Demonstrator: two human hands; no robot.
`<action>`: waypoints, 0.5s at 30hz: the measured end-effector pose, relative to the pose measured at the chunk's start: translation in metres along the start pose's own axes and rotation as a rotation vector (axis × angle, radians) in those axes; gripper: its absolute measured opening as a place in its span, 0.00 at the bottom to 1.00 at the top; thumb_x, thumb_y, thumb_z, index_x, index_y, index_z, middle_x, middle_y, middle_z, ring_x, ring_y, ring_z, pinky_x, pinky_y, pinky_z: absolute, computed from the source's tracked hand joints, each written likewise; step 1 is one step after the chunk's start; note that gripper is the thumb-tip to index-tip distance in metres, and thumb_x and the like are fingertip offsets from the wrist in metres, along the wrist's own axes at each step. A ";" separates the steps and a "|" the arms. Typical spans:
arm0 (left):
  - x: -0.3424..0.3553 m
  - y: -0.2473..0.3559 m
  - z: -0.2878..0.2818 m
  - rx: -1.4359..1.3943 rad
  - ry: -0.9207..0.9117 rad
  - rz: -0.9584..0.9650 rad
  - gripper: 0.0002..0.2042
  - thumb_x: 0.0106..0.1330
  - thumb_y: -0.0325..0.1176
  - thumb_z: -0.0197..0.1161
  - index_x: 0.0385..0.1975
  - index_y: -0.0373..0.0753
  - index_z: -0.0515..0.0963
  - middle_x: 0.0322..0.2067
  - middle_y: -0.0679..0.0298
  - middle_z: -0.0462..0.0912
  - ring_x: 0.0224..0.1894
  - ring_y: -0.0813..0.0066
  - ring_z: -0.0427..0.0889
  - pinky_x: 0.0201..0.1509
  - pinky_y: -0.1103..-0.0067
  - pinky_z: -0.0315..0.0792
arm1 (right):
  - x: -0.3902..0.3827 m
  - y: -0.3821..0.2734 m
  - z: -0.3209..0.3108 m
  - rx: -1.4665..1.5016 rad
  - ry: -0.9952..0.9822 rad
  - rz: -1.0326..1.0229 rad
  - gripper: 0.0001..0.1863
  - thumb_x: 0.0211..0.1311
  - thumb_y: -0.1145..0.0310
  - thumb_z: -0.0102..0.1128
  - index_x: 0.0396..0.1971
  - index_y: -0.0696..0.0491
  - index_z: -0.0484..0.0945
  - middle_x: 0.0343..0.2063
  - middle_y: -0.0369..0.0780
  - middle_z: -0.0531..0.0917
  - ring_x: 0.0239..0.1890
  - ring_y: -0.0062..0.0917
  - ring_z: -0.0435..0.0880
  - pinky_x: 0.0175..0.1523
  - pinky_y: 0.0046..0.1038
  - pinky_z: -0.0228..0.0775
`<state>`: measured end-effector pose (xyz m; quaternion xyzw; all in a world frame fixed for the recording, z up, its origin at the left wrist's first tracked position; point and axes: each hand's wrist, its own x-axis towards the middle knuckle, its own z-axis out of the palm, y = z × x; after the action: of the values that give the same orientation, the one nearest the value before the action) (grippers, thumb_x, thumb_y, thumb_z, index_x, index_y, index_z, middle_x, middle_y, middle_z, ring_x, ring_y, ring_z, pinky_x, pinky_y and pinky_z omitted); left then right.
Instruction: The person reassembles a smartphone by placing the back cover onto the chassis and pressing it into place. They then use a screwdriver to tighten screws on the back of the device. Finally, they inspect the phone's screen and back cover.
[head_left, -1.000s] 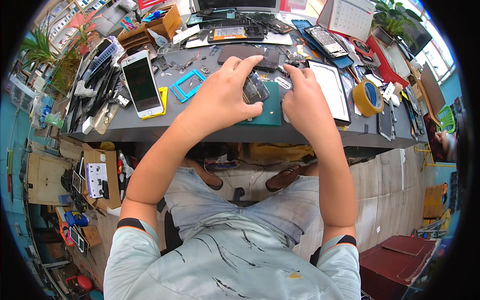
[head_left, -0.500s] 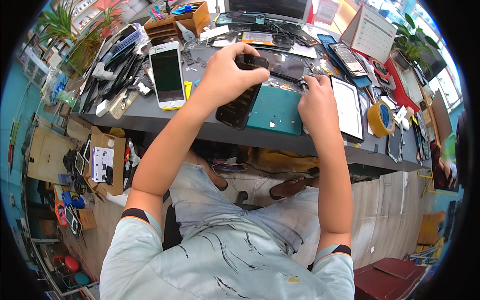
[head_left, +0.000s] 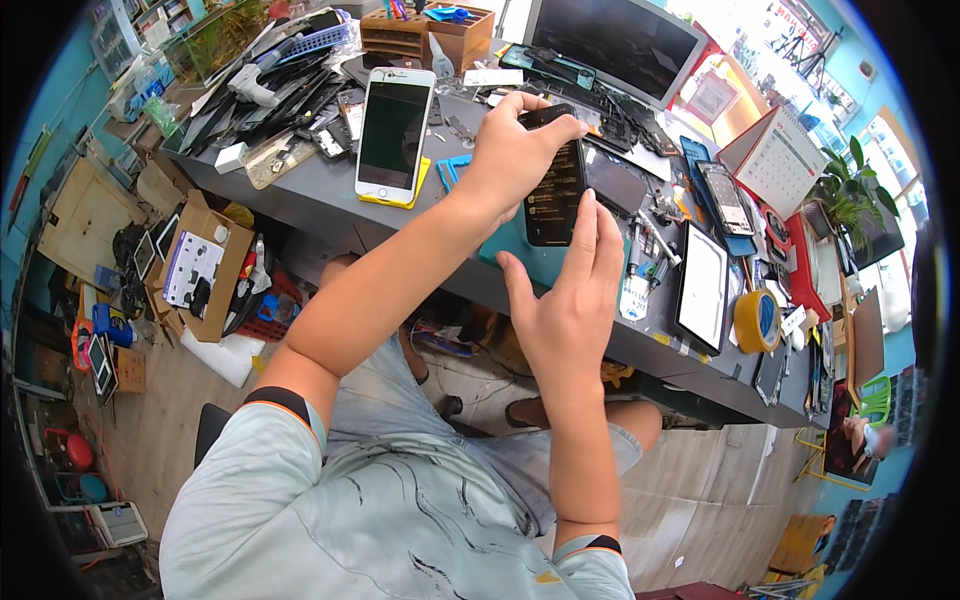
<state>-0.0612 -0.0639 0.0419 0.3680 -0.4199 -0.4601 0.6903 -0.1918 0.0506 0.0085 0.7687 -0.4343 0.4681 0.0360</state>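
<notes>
Left hand (head_left: 510, 150) fingers (head_left: 545, 128) curled over the top end of a black phone (head_left: 555, 190), clamping it by its edges and lifting it clear of the table (head_left: 330, 215). Right hand (head_left: 570, 300) just below the phone, fingers (head_left: 585, 235) straight and close together, tips touching the lower part of the lit screen, gripping nothing. Phone's long axis runs nearly upright, top tilted slightly away from the body; it lies directly ahead of the right fingertips. Below the phone, a teal mat (head_left: 520, 262) on the table edge. Left of the phone, a white phone (head_left: 393, 135) lies flat on a yellow pad. Right of it, a white tablet (head_left: 702, 290) and a yellow tape roll (head_left: 757, 321). Phone's back and the left thumb are hidden; screen content too small to make out.
</notes>
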 end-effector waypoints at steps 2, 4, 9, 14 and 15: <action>-0.002 0.004 0.000 -0.012 -0.004 -0.001 0.19 0.64 0.32 0.79 0.48 0.34 0.76 0.38 0.63 0.84 0.38 0.79 0.85 0.44 0.80 0.81 | -0.001 -0.001 0.009 -0.060 0.032 0.026 0.53 0.57 0.68 0.81 0.78 0.66 0.58 0.65 0.59 0.71 0.60 0.54 0.76 0.65 0.47 0.71; -0.006 0.007 0.002 -0.022 -0.007 -0.003 0.19 0.64 0.32 0.79 0.48 0.34 0.76 0.39 0.63 0.84 0.39 0.79 0.86 0.45 0.79 0.82 | -0.001 0.000 0.015 -0.093 0.068 0.024 0.52 0.59 0.70 0.79 0.78 0.67 0.57 0.65 0.59 0.71 0.60 0.54 0.76 0.64 0.47 0.72; -0.018 0.022 -0.001 -0.075 -0.079 -0.033 0.19 0.65 0.32 0.78 0.49 0.33 0.76 0.40 0.63 0.83 0.41 0.79 0.86 0.48 0.78 0.82 | -0.002 0.007 0.022 -0.120 0.114 0.047 0.49 0.59 0.74 0.76 0.77 0.68 0.60 0.63 0.59 0.73 0.58 0.54 0.77 0.62 0.46 0.75; -0.024 0.026 -0.014 -0.266 -0.220 -0.088 0.18 0.77 0.39 0.64 0.55 0.31 0.77 0.47 0.56 0.86 0.51 0.69 0.88 0.59 0.71 0.82 | -0.004 0.011 0.015 0.016 0.144 0.109 0.48 0.54 0.75 0.76 0.75 0.67 0.64 0.58 0.57 0.78 0.52 0.49 0.82 0.56 0.43 0.78; -0.028 0.029 -0.018 -0.340 -0.274 -0.105 0.19 0.79 0.41 0.60 0.57 0.30 0.76 0.50 0.54 0.87 0.54 0.66 0.88 0.62 0.68 0.81 | -0.004 0.010 0.012 0.063 0.137 0.143 0.48 0.53 0.75 0.77 0.75 0.67 0.65 0.57 0.56 0.79 0.51 0.47 0.83 0.54 0.41 0.79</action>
<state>-0.0414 -0.0264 0.0548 0.2019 -0.4061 -0.6054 0.6541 -0.1913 0.0417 -0.0044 0.7026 -0.4696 0.5346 0.0077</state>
